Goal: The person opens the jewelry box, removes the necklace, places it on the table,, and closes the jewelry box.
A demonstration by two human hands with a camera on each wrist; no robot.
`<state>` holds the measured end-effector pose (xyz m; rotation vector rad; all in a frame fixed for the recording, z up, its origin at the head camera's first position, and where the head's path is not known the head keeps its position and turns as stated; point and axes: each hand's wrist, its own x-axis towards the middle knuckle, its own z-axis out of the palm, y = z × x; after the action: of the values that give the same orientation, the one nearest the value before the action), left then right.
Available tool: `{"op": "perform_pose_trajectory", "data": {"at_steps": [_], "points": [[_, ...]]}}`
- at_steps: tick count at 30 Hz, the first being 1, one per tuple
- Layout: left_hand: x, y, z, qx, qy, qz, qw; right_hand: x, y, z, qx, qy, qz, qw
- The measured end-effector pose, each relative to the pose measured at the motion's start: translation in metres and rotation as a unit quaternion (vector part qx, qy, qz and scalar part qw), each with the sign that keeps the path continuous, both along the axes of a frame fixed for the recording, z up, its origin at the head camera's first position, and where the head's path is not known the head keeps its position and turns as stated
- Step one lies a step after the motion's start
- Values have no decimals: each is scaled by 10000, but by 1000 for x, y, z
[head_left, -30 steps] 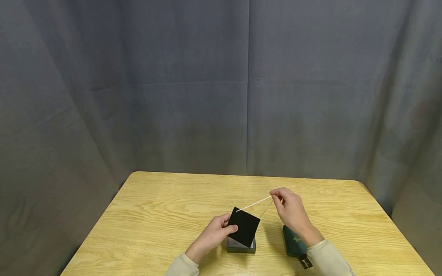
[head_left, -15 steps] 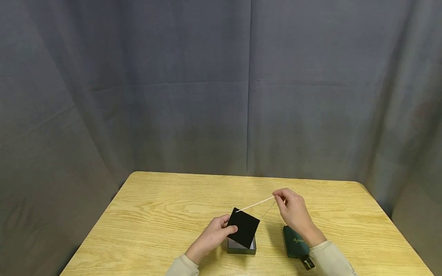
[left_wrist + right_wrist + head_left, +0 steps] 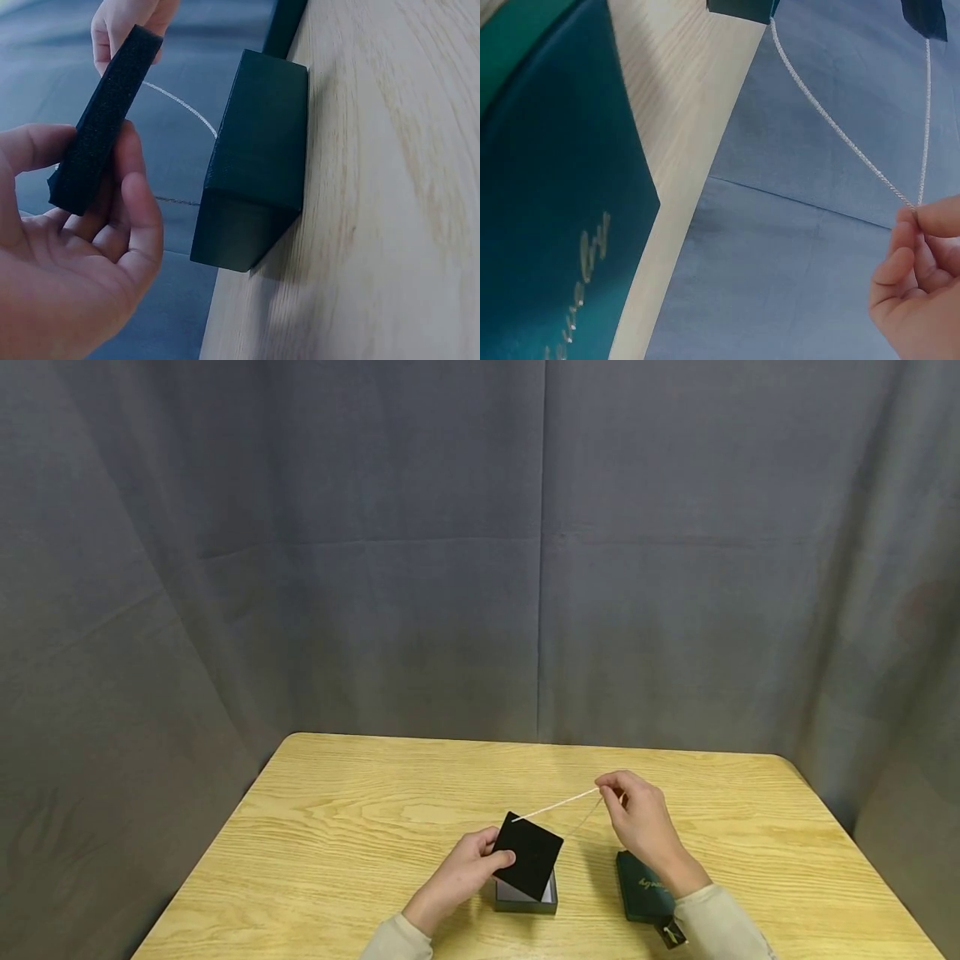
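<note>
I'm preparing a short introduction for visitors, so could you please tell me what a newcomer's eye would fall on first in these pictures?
Probably the black square pad, held tilted in the left hand, and the pale strand running from it to the pinching right hand. Next, perhaps, the gold-lettered green piece, lying toward the right on the wooden table.

I've got the right hand (image 3: 922,277) low right, pinching a white cord (image 3: 832,126) between thumb and fingers. Two strands spread up from the pinch: one near vertical to a dark piece (image 3: 926,19), one slanting left to a green box (image 3: 742,7) corner, both cropped. Can't tell if that one touches. Left: big green case (image 3: 547,195), gold script, pale wood worktop (image 3: 682,135) alongside. Blue-grey cloth (image 3: 795,277) behind.
</note>
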<state>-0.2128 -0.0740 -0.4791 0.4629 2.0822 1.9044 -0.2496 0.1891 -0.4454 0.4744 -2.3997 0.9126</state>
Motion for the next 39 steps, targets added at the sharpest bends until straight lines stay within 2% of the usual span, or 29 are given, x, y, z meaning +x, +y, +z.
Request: {"op": "perform_pose_trajectory", "data": {"at_steps": [1,5,8,11,20,39], "points": [[2,0,4,8,-10,1,10000,0,0,-1,6,-44,-4,10000],[2,0,4,64,-44,32,10000,0,-1,-4,36,-164,-29,9999],[0,1,-1,99,-42,45,9999,0,-2,-5,33,-137,-19,9999],[0,1,-1,115,-46,36,9999,0,-2,-4,21,-80,-6,10000],[3,1,5,99,-102,0,9999,4,-7,-5,-1,13,104,9999],[1,-2,1,137,-82,-33,9999,8,-19,1,147,-12,314,9994]]}}
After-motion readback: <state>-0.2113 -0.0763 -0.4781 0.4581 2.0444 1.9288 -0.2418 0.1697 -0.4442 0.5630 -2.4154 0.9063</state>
